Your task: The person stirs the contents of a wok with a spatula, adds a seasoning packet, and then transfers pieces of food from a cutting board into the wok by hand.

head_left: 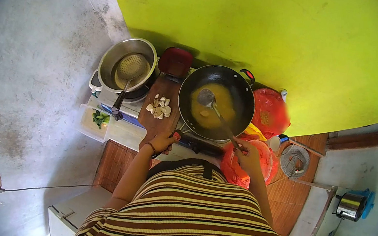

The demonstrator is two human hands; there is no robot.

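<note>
A black wok (pixel 246 97) sits on the stove with yellowish liquid (pixel 223 101) in its bottom. My left hand (pixel 163 142) is closed around the wok's red-and-black handle (pixel 177 135) at the near left. In my right hand (pixel 247 156) is the long handle of a spatula (pixel 218 115), whose rounded head rests in the liquid. Left of the wok, pale chopped pieces (pixel 159 107) lie on a brown wooden cutting board (pixel 166 88).
A steel pot (pixel 104 66) with a skimmer (pixel 133 66) stands at the left. Below it is a clear container (pixel 83 119) with green leaves. A dark red container (pixel 176 62) sits behind the board. Red plastic bags (pixel 270 111) lie right of the wok.
</note>
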